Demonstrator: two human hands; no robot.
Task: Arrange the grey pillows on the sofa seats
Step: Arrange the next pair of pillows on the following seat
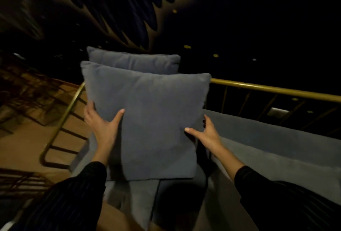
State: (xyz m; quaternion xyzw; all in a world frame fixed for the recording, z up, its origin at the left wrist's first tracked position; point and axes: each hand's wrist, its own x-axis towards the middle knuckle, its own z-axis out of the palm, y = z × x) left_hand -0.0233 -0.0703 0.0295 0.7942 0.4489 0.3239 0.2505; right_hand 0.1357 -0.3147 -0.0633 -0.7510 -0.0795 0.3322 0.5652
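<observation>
A large grey pillow (147, 120) stands upright at the middle of the view, over the grey sofa seat (140, 203). My left hand (103, 125) grips its left edge, thumb across the front. My right hand (206, 133) holds its lower right edge, thumb on the front and fingers behind. A second grey pillow (134, 61) stands just behind the first, only its top strip showing. The sofa backrest (276, 138) runs along the right side.
A gold metal rail (276, 90) frames the sofa behind and to the right, and its arm (60, 125) curves down on the left. A brown floor (24, 138) lies to the left. The room beyond is dark and blurred.
</observation>
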